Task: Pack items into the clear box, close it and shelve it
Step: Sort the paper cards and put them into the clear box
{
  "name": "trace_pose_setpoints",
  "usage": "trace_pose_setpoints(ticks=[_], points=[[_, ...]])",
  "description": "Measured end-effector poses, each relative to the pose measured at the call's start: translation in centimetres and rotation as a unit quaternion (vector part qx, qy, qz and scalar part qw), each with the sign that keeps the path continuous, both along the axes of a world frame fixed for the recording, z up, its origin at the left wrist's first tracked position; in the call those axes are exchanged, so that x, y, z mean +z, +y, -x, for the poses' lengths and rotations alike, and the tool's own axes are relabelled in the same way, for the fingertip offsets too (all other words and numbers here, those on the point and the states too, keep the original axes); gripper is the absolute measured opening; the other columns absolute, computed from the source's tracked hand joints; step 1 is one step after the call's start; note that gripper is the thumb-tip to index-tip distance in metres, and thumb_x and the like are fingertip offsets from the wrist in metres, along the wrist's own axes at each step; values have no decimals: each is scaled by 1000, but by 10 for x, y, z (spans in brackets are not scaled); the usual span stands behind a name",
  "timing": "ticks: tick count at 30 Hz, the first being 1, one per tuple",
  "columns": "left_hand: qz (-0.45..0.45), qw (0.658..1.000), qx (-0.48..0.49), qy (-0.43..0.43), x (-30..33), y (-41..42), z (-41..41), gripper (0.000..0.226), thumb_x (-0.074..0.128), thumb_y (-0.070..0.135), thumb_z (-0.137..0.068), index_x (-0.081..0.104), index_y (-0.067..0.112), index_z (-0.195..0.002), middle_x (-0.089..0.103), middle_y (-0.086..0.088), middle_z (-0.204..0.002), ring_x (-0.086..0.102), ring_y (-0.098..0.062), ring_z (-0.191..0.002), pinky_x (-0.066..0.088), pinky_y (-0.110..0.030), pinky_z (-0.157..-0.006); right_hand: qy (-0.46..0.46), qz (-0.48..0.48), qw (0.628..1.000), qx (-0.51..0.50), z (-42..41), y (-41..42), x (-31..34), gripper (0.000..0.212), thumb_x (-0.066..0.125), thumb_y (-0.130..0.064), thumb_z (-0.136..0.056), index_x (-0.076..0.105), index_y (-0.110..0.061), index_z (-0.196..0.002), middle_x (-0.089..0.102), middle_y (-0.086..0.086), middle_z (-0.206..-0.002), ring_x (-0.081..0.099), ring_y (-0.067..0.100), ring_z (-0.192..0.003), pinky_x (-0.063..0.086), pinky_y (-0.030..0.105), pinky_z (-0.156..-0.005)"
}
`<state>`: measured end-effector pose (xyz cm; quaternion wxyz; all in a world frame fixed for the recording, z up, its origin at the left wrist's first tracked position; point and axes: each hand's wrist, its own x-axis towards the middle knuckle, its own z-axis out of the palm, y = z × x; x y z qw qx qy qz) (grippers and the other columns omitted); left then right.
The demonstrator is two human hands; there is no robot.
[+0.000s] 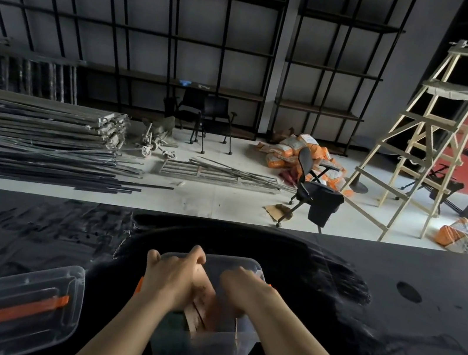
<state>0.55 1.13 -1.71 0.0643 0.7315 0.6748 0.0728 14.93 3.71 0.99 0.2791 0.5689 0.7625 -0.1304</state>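
Observation:
The clear box (198, 348) stands open on the black table, right in front of me, with orange latches at its sides. Both my hands reach down into it. My left hand (171, 275) rests at the box's left side, its fingers curled over the far rim and against a brown flat item (205, 305) that stands tilted inside. My right hand (239, 286) is blurred and presses on the same brown item from the right. A dark green item (176, 318) lies lower in the box. The clear lid (9, 310), with an orange handle, lies on the table to the left.
The black table (387, 327) has a round hole (408, 292) at the right. Beyond its far edge are black wall shelves (180, 84), stacked metal poles (32, 137), office chairs (311, 187), orange sacks (292, 153) and a wooden ladder (431, 139).

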Motion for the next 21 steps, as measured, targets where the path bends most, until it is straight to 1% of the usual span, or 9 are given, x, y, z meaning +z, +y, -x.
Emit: trace_pose_setpoints(ticks=[2, 4, 8, 10, 12, 15, 17, 19, 21], points=[[-11, 997, -6, -76, 9, 3, 4, 45, 61, 34, -80, 39, 40, -119, 73, 7, -99, 67, -20, -100, 33, -40, -87, 77, -48, 996, 17, -9, 2, 9, 35, 66, -3, -88, 68, -4, -123, 69, 11, -106, 65, 31, -110, 54, 40, -94], [-22, 987, -4, -160, 19, 8, 13, 50, 67, 32, -81, 42, 42, -123, 69, 9, -102, 67, -23, -99, 45, -39, -85, 153, -93, 984, 4, -20, 4, 17, 32, 76, -1, -79, 76, -7, -110, 75, 10, -102, 71, 28, -98, 60, 36, -87], [-58, 946, -18, -320, 31, 15, 30, 59, 67, 16, -83, 45, 45, -129, 70, 9, -92, 69, -15, -83, 56, -39, -73, 304, -129, 943, -39, -35, 18, 38, 11, 87, -29, -73, 81, -23, -79, 66, -10, -67, 62, 10, -66, 52, 26, -62], [-67, 924, -20, -375, 35, 16, 37, 63, 64, 7, -88, 43, 44, -134, 72, 7, -92, 71, -7, -77, 57, -27, -63, 373, -116, 919, -51, -42, 22, 48, 22, 80, -39, -80, 70, -28, -63, 60, -14, -59, 51, 3, -57, 42, 18, -56], [-61, 903, -19, -425, 38, 17, 42, 69, 66, 6, -89, 39, 47, -138, 73, 3, -93, 73, -6, -80, 57, -24, -59, 443, -71, 890, -76, -44, 22, 52, 15, 73, -38, -87, 70, -30, -75, 68, -15, -70, 57, -1, -61, 42, 16, -58], [-53, 869, 0, -492, 40, 17, 41, 63, 72, 10, -86, 44, 44, -131, 73, -3, -96, 74, -17, -83, 61, -38, -70, 488, -32, 866, -103, -38, 25, 42, 17, 65, -27, -94, 70, -14, -103, 74, -3, -95, 66, 10, -78, 50, 25, -66], [-53, 848, 17, -527, 43, 17, 38, 51, 78, 15, -82, 53, 34, -122, 71, -2, -100, 71, -18, -90, 57, -38, -78, 490, -40, 862, -127, -33, 25, 34, 11, 59, -19, -93, 64, -10, -96, 67, 4, -90, 59, 15, -78, 48, 31, -67], [-41, 829, 27, -556, 46, 17, 35, 41, 80, 18, -80, 60, 25, -115, 72, 1, -104, 68, -13, -95, 52, -32, -78, 483, -63, 861, -143, -31, 24, 29, 4, 54, -18, -93, 57, -16, -91, 58, -2, -86, 50, 13, -76, 41, 29, -67], [-32, 816, 32, -576, 48, 17, 31, 33, 79, 21, -81, 66, 19, -111, 77, 0, -100, 70, -6, -89, 49, -24, -74, 496, -68, 851, -159, -28, 23, 24, 6, 54, -22, -94, 55, -18, -99, 57, -5, -91, 51, 11, -79, 41, 26, -67]])
